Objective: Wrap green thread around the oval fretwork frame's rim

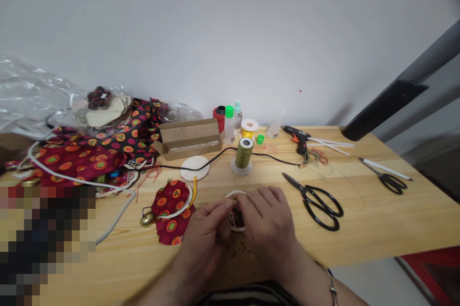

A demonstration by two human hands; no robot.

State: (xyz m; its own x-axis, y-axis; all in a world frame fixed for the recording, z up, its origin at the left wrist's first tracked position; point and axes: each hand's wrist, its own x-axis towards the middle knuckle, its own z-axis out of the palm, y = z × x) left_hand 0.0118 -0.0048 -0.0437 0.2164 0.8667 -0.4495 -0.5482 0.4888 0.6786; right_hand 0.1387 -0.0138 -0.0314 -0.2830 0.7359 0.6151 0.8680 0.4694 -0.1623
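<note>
My left hand (212, 227) and my right hand (271, 215) meet near the table's front edge, fingers closed on a small white openwork disc (237, 220) with a dark middle. Both thumbs and forefingers come together at its upper edge; whatever is pinched there is too small to make out. Left of my hands lie round pieces of red patterned fabric (172, 222) with a white ring (185, 208) and a brass bell (147, 218). An olive thread spool (245, 155) stands upright just beyond my hands. Black-handled scissors (312, 200) lie to the right.
Patterned cloth (89, 150) and clear plastic are heaped at the left. Behind are an open cardboard box (190, 139), a green-capped bottle (229, 126) and a glue gun (298, 138). Smaller scissors (391, 183) and a white pen (388, 169) lie right. A black cord (172, 167) crosses the table.
</note>
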